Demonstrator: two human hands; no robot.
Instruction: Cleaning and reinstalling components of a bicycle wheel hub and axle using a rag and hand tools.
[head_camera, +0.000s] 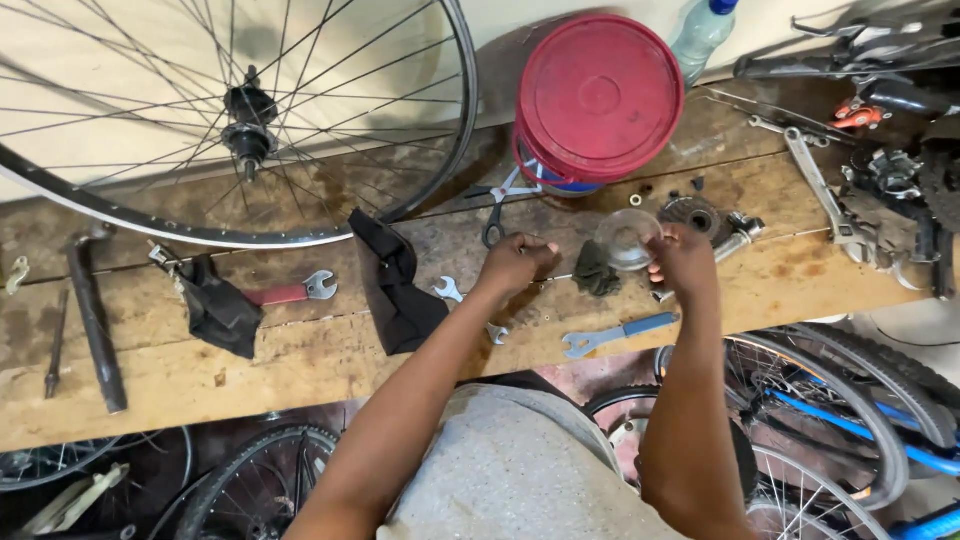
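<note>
I stand at a wooden workbench (250, 370). My right hand (683, 258) holds a small clear round dish (627, 238) just above the bench. My left hand (515, 262) is closed around a thin metal rod or axle that runs toward a dark greasy rag (597, 272) lying under the dish. A small wrench (449, 291) lies by my left wrist. A blue-handled flat spanner (618, 333) lies on the bench between my forearms.
A spoked bicycle wheel (240, 120) leans on the wall at left. A red-lidded bucket (597, 95), a plastic bottle (702, 30), scissors (497, 205), a black cloth (395, 285), a red-handled spanner (290, 292), a hammer (95, 320) and more tools crowd the bench. Bicycle wheels stand below.
</note>
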